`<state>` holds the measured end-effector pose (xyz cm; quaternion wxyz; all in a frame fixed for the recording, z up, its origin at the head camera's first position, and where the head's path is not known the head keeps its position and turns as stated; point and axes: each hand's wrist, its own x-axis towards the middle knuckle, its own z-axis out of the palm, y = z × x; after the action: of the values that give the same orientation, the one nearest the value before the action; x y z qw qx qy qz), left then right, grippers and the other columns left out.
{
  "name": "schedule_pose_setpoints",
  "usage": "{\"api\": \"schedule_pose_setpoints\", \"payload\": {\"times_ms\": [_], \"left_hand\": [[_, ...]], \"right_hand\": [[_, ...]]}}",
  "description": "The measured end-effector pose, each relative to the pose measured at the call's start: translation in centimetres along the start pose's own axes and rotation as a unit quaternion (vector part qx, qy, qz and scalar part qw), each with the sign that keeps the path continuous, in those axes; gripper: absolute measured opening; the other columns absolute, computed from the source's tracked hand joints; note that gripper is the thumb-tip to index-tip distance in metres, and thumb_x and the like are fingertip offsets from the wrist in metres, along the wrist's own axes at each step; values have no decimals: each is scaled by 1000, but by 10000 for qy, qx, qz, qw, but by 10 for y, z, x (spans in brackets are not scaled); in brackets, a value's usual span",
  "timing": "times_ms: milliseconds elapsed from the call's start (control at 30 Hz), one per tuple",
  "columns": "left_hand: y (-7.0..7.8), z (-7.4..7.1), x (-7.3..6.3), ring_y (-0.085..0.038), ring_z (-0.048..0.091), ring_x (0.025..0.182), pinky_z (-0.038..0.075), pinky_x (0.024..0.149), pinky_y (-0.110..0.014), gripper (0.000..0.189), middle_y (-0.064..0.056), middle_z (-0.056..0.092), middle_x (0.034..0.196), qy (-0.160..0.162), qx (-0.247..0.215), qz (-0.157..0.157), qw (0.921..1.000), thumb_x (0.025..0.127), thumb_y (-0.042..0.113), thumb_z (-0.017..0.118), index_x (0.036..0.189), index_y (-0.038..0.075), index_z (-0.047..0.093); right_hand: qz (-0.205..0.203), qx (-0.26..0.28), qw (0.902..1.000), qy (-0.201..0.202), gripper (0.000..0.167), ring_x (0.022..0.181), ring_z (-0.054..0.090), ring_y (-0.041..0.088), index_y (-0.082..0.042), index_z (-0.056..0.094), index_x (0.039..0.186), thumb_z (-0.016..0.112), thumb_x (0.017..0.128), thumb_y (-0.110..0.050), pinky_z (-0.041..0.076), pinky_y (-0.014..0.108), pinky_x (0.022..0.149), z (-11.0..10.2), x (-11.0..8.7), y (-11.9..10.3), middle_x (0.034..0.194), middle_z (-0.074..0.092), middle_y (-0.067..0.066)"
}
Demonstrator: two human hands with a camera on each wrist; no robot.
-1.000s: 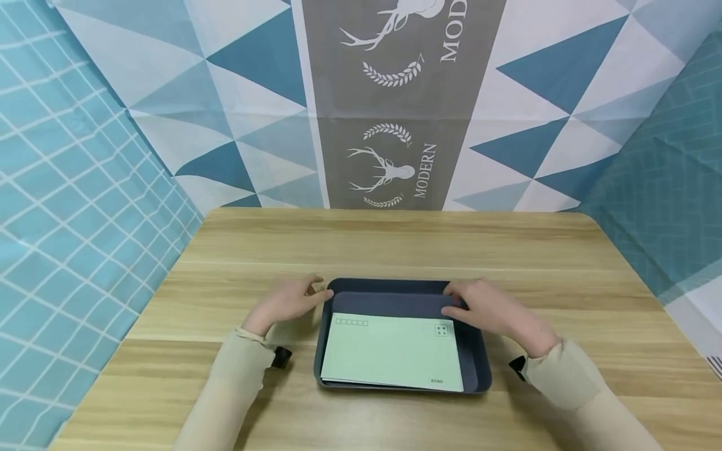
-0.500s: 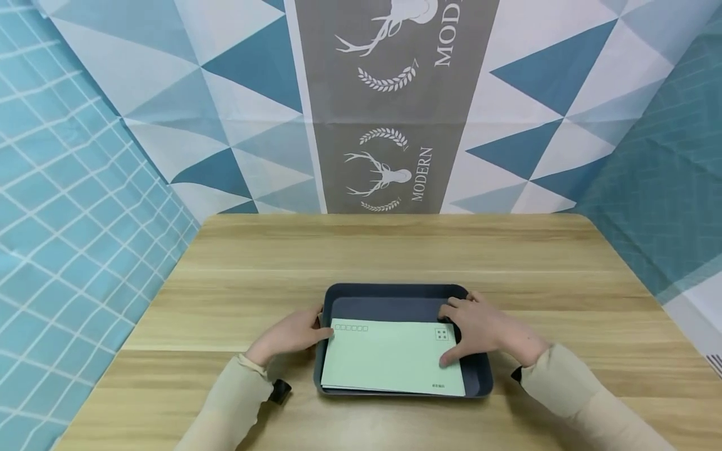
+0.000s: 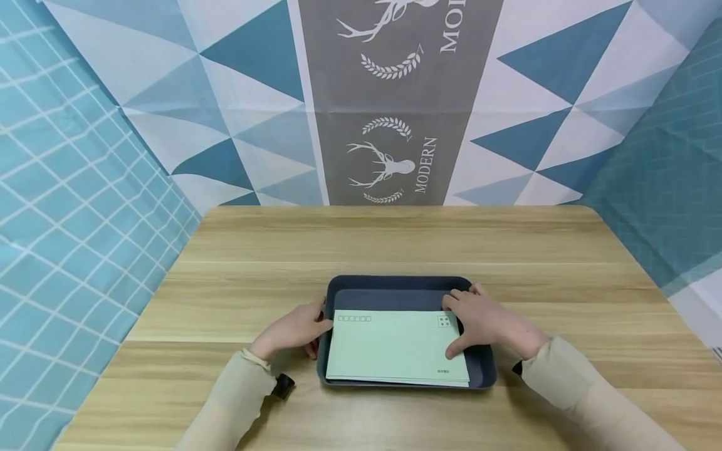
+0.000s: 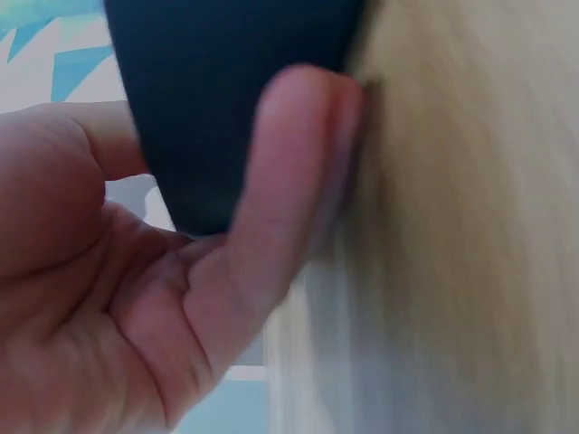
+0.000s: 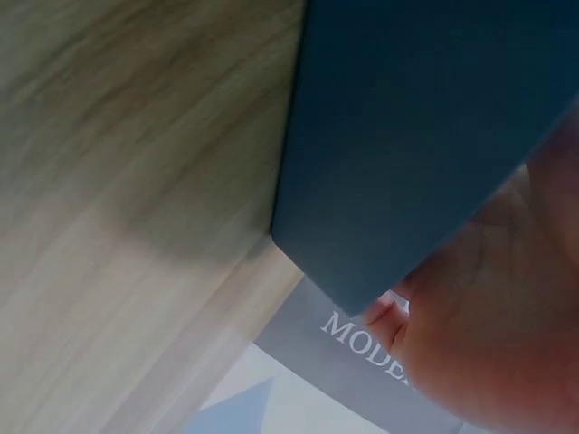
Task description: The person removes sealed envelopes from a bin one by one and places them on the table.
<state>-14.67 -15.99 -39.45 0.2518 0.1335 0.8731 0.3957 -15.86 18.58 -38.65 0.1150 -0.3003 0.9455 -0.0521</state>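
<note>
A dark blue rectangular tray [image 3: 389, 283] sits on the table, holding a small stack of pale green envelopes [image 3: 389, 344]. My left hand [image 3: 294, 327] grips the tray's left side, thumb over the rim; in the left wrist view the tray's dark wall [image 4: 204, 99] lies between its thumb and curled fingers. My right hand [image 3: 479, 318] reaches over the right rim, fingers bent near the envelopes' far right corner and thumb on the top one. In the right wrist view, the tray's outer wall [image 5: 407, 136] hides those fingertips, so I cannot tell whether they pinch the envelopes.
The wooden table [image 3: 395, 241] extends around the tray. A patterned cloth backdrop [image 3: 389, 94] stands behind it, with blue cloths at both sides. A small black item [image 3: 283, 386] sits at the left cuff.
The left hand has come from the far left corner down to the tray's left side. The right hand has come nearer, its thumb now on the envelopes. The top envelope has straightened slightly.
</note>
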Motion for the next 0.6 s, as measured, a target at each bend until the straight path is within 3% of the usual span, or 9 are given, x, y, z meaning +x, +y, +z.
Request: {"api": "schedule_pose_setpoints", "payload": {"times_ms": [267, 600], "left_hand": [[0, 0, 2, -22, 58, 44, 53, 43, -33, 49, -8, 60, 67, -117, 95, 125, 9998, 93, 12, 41, 138, 2, 24], [-1, 1, 3, -22, 58, 44, 53, 43, -34, 47, -10, 59, 67, -150, -84, -40, 9998, 94, 12, 40, 137, 1, 23]], "right_hand": [[68, 326, 9989, 343, 76, 90, 50, 20, -5, 52, 106, 78, 55, -55, 39, 43, 87, -2, -1, 2, 101, 52, 3], [446, 1442, 9867, 595, 63, 80, 45, 16, -3, 45, 107, 83, 62, -24, 43, 31, 72, -3, -4, 2, 95, 51, 2]]}}
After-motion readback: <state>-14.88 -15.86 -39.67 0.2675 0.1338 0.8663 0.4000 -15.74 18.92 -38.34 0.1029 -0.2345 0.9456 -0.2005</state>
